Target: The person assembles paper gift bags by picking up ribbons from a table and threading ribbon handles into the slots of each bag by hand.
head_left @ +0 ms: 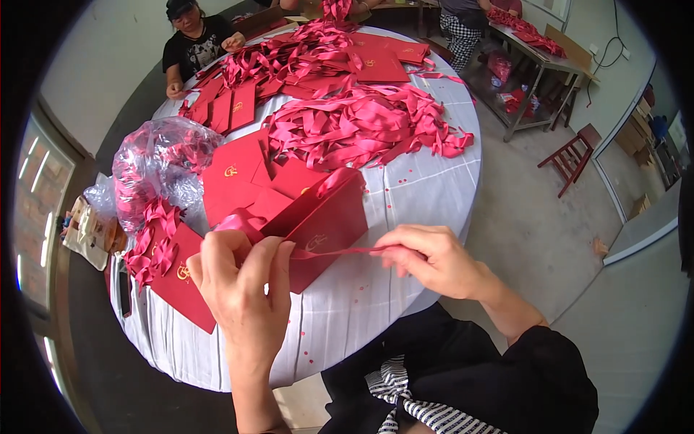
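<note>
Nearest me, both hands work above the near edge of the bench [405, 195]. I see my left hand [242, 289] closed on the red folded card [318, 228], my right hand [434, 260] with fingers pinched on a thin red ribbon [347, 251] stretched taut between them. Pulling harder could, I judge, tear the card's slot or slip the ribbon free; the loose ribbon pile [361, 126] farther off might snag.
</note>
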Available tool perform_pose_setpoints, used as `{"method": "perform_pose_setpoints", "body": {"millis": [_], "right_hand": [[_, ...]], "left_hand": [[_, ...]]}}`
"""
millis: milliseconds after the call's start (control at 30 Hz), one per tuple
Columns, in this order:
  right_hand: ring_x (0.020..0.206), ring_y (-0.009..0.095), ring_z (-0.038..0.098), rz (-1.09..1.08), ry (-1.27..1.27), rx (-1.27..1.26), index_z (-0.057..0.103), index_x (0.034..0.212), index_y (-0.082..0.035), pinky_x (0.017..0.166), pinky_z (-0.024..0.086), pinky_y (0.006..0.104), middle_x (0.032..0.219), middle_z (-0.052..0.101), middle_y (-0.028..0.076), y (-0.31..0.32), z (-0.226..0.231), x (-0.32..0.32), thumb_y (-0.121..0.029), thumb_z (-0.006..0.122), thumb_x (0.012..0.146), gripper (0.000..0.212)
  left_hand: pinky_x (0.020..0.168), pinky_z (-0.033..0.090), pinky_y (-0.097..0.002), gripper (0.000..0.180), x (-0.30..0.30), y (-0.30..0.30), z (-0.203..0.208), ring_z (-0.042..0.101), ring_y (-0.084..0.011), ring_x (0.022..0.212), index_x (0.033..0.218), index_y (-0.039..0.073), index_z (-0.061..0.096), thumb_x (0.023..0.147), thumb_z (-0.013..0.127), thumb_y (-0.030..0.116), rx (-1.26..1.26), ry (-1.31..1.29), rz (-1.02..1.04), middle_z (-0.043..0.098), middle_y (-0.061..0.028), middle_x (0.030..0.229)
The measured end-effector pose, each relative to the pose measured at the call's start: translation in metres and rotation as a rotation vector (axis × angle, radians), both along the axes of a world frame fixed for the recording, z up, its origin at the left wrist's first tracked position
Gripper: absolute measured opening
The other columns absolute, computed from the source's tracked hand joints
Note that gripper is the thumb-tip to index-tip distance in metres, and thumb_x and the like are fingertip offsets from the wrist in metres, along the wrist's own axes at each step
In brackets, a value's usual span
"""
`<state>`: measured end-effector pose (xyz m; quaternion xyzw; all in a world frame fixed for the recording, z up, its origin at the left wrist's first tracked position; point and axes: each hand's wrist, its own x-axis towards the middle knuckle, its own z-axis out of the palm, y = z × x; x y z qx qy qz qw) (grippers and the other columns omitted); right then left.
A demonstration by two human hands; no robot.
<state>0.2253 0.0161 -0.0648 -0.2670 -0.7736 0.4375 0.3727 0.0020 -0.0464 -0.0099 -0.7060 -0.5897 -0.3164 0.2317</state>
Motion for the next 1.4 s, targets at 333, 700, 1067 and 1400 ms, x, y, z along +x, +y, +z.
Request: {"method": "perform_pose_setpoints", "body": {"millis": [333,700,1067,1400], "right_hand": [[0.069,0.012,0.060,0.025,0.465,-0.254,0.066,0.103,0.002,0.061,0.049,0.0231,0.086,0.064,0.011,-0.003,0.000,0.036,-0.003,0.060,0.089,0.016],[0.079,0.026,0.063,0.363,0.979,-0.253,0.056,0.099,-0.005,0.088,0.049,0.0468,0.079,0.059,0.009,0.006,0.016,-0.023,-0.027,0.050,0.097,0.023],[0.043,0.004,0.041,0.049,0.454,-0.428,0.056,0.099,0.005,0.048,0.047,0.0247,0.053,0.044,-0.002,0.004,0.015,-0.062,-0.012,0.045,0.099,0.020],[0.049,0.001,0.048,-0.165,0.370,-0.319,0.054,0.083,0.001,0.042,0.041,0.0185,0.063,0.056,0.000,0.001,0.017,-0.073,-0.004,0.056,0.092,0.010]], "left_hand": [[0.077,0.042,-0.0387,0.033,0.015,0.014,0.019,0.052,-0.0296,0.082,0.103,-0.003,0.061,0.072,0.053,-0.009,-0.278,-0.042,-0.178,0.058,-0.0138,0.086],[0.074,0.041,-0.0353,0.012,-0.001,0.040,0.010,0.055,-0.0294,0.069,0.089,-0.002,0.061,0.078,0.059,-0.003,-0.279,-0.379,-0.304,0.061,-0.0142,0.074],[0.071,0.048,-0.0248,0.016,-0.024,0.044,-0.002,0.058,-0.0092,0.075,0.098,-0.006,0.061,0.084,0.054,-0.006,-0.507,-0.907,-0.439,0.065,-0.0086,0.079],[0.072,0.049,-0.0245,0.016,-0.018,0.038,-0.002,0.060,-0.0099,0.078,0.100,-0.006,0.061,0.084,0.055,-0.005,-0.497,-0.928,-0.476,0.065,-0.0082,0.082]]}}
